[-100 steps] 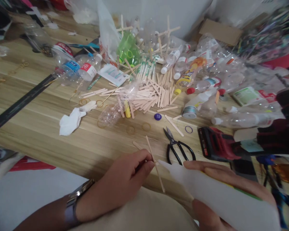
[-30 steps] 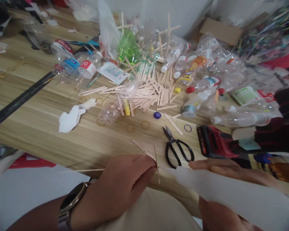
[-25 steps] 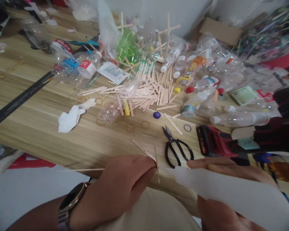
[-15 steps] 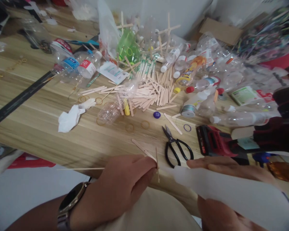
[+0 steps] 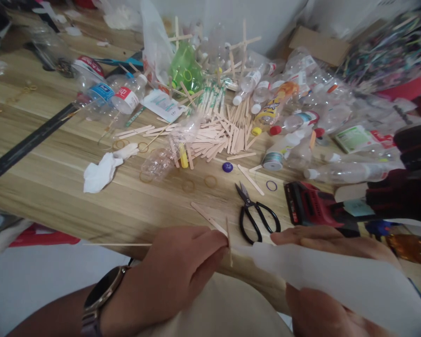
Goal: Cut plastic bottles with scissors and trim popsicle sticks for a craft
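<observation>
At the near table edge my left hand (image 5: 171, 271), wearing a watch, is closed around a thin wooden stick (image 5: 115, 244) that sticks out on its left. Just at its fingertips a short wooden craft stick (image 5: 229, 241) crosses the end of that stick. My right hand (image 5: 321, 238) grips a white glue bottle (image 5: 340, 276), which lies tilted with its narrow tip pointing left at the crossing; whether the tip touches is blurred. Another craft stick (image 5: 206, 217) rests beyond my left fingers. Black-handled scissors (image 5: 254, 213) lie between the two hands, further in.
A pile of craft sticks (image 5: 210, 140) spreads across the middle. Plastic bottles (image 5: 284, 103) crowd the back right, and a red and black power tool (image 5: 310, 203) stands at the right. Crumpled tissue (image 5: 101, 173), rubber bands and a purple cap (image 5: 227, 167) lie on the table.
Both hands, the sticks and the glue bottle keep nearly the same positions. The whole view has shifted very slightly.
</observation>
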Motion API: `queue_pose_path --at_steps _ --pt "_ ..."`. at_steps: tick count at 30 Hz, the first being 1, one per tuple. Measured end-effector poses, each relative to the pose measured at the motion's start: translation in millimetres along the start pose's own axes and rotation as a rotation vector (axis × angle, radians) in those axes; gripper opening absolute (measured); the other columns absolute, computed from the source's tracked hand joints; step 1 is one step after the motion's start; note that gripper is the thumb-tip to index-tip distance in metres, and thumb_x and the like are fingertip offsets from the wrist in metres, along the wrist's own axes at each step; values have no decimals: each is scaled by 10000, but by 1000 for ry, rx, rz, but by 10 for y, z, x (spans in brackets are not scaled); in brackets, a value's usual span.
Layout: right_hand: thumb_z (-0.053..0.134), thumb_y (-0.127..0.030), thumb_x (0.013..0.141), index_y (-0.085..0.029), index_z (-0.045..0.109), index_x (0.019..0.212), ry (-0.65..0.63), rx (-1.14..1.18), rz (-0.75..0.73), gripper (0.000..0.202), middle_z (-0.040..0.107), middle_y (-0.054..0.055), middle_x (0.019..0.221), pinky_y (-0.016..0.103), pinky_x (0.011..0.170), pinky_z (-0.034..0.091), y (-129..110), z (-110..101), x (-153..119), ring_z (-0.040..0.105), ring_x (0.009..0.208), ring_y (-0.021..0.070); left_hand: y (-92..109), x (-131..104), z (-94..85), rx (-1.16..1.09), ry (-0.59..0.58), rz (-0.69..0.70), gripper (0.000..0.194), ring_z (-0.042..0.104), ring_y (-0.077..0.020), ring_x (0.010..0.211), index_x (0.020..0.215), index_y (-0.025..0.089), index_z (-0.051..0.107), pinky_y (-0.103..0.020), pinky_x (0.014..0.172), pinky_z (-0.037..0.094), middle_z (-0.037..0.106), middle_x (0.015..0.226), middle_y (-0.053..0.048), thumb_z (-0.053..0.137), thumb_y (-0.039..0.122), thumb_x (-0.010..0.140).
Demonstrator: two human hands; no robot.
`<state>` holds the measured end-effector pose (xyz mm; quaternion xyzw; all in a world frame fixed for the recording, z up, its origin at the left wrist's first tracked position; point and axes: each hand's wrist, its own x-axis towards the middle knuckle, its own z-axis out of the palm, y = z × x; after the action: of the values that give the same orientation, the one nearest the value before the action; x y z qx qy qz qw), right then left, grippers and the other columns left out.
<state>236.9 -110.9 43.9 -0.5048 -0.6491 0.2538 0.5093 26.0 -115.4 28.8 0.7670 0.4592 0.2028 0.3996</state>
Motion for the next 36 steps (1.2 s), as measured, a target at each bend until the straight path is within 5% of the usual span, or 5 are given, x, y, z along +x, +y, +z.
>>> queue_pose_path --at_steps 12,17,22,36 --pt "776 -436 790 -283 669 940 30 232 71 240 707 0 838 337 685 536 -87 65 3 649 793 221 8 0 -1 15 10 27 290 644 -157 785 973 227 652 -263 695 431 726 888 -11 372 289 1015" --pt "798 -488 746 -278 668 937 11 222 83 312 705 13 834 345 648 532 -110 54 9 654 755 221 4 -6 12 -5 29 58 266 656 -153 804 980 218 637 -256 705 434 733 905 -6 380 279 1014" --pt "766 -502 758 -301 665 907 130 236 120 270 681 6 792 378 662 490 -158 111 -4 616 762 246 6 -15 10 -4 60 84 254 654 -150 789 958 214 633 -251 694 434 736 909 -6 390 267 1008" --pt "794 -540 715 -341 671 918 88 299 162 310 656 4 786 377 622 477 -154 116 -22 597 751 254 11 -19 11 -23 31 89 233 644 -143 787 991 210 634 -244 680 415 718 881 0 407 257 1006"
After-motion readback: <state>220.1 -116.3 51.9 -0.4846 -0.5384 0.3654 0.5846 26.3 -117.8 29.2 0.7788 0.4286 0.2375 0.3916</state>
